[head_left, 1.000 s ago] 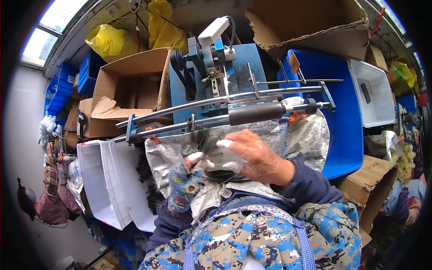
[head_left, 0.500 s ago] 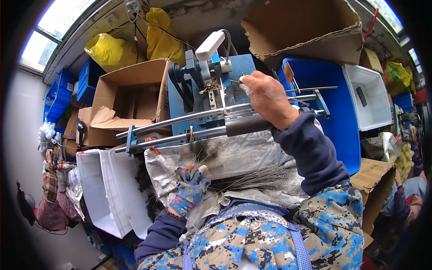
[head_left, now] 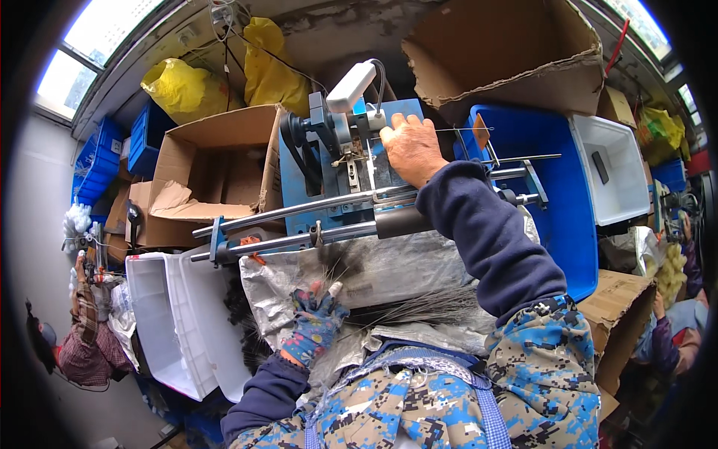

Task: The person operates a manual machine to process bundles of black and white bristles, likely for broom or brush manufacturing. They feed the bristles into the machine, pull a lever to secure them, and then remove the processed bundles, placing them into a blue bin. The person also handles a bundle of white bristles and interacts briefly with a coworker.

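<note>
My bare right hand (head_left: 413,150) is closed over the blue bench machine (head_left: 299,208). A thin wire (head_left: 456,129) sticks out of the fist to the right; the part inside the hand is hidden. Beneath that forearm run the machine's metal rails (head_left: 284,212) and a dark roller (head_left: 402,222). My left hand (head_left: 314,323) wears a flowered blue glove with bare fingertips showing. Its thumb and forefinger stand apart, low over a silvery sack (head_left: 280,273). Fine dark strands (head_left: 419,303) lie on the sack to its right, and a few rise near its fingertips.
White bins (head_left: 168,314) stand at the left, below an open cardboard box (head_left: 217,161). Right of the machine are a big blue bin (head_left: 523,127) and a white tub (head_left: 609,168). A large carton (head_left: 508,52) is behind. Other people work at the far left and right.
My right hand has moved left over the machine, and the wire now shows on its right side. The left hand stays in place, its thumb and forefinger now further apart.
</note>
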`<action>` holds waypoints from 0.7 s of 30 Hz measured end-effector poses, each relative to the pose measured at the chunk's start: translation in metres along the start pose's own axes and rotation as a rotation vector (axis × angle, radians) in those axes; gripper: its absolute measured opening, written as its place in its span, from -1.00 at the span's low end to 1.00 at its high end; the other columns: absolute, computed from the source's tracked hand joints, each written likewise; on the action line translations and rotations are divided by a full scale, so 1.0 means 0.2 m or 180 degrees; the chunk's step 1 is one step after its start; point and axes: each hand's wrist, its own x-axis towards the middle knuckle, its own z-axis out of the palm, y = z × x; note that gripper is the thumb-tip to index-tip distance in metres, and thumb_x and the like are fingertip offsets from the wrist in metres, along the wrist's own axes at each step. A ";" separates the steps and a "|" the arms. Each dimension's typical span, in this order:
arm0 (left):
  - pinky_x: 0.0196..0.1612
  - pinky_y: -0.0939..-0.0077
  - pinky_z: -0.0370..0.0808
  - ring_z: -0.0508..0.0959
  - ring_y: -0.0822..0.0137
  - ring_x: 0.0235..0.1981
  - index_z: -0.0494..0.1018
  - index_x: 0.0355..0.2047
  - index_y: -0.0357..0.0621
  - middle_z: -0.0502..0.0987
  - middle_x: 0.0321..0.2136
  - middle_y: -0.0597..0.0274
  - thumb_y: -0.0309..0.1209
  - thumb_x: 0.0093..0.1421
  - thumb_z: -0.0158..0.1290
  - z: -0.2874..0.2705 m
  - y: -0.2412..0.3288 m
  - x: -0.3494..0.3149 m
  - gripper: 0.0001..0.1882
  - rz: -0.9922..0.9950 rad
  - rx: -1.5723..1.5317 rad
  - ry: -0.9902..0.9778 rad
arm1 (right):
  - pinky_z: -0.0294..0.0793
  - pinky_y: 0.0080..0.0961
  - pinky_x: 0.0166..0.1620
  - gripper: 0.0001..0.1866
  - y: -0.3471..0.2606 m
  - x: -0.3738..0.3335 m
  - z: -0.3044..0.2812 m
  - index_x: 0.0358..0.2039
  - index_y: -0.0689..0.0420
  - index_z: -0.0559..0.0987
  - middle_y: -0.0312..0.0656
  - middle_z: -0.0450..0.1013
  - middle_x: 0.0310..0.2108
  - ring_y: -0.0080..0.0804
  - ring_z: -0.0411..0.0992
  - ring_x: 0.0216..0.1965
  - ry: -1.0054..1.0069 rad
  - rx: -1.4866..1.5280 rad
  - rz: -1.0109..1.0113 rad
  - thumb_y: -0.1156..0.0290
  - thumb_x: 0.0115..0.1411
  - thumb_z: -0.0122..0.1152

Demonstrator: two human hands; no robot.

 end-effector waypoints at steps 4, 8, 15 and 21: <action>0.13 -0.09 -0.15 0.02 0.02 0.16 0.42 -0.32 -0.01 0.17 0.10 0.30 -0.28 0.00 0.02 -0.03 -0.06 0.01 -0.78 0.0074 0.0233 0.0439 | 0.30 -0.33 -0.30 -0.88 0.00 0.00 0.02 -0.47 0.08 0.50 -0.20 0.38 -0.39 -0.29 0.38 -0.30 0.0077 0.0061 -0.0064 0.43 -0.07 0.02; 0.10 -0.11 -0.07 0.09 0.00 0.13 0.39 -0.42 -0.08 0.24 0.04 0.18 -0.40 -0.17 0.06 -0.12 -0.11 0.02 -0.77 -0.0028 0.0203 0.0403 | 0.30 -0.32 -0.30 -0.88 0.00 0.00 0.03 -0.46 0.07 0.49 -0.23 0.39 -0.40 -0.29 0.38 -0.31 0.0147 0.0077 -0.0030 0.43 -0.06 0.02; 0.07 0.01 0.02 0.13 0.02 0.07 0.39 -0.41 -0.10 0.26 -0.01 0.18 -0.38 -0.27 0.13 -0.19 -0.08 0.06 -0.67 -0.0187 0.0602 0.0605 | 0.29 -0.32 -0.30 -0.87 0.01 0.00 0.04 -0.44 0.06 0.48 -0.23 0.40 -0.39 -0.27 0.36 -0.30 0.0123 0.0250 -0.0113 0.45 -0.06 0.00; -0.02 0.15 0.14 0.18 0.07 0.01 0.43 -0.47 -0.06 0.31 -0.10 0.21 -0.41 -0.31 0.14 -0.21 -0.06 0.10 -0.72 -0.0357 0.0134 0.0758 | 0.19 -0.17 -0.17 -0.83 0.02 0.02 0.05 -0.43 0.09 0.54 -0.18 0.40 -0.29 -0.20 0.29 -0.19 -0.0239 0.0704 0.0203 0.44 -0.03 -0.01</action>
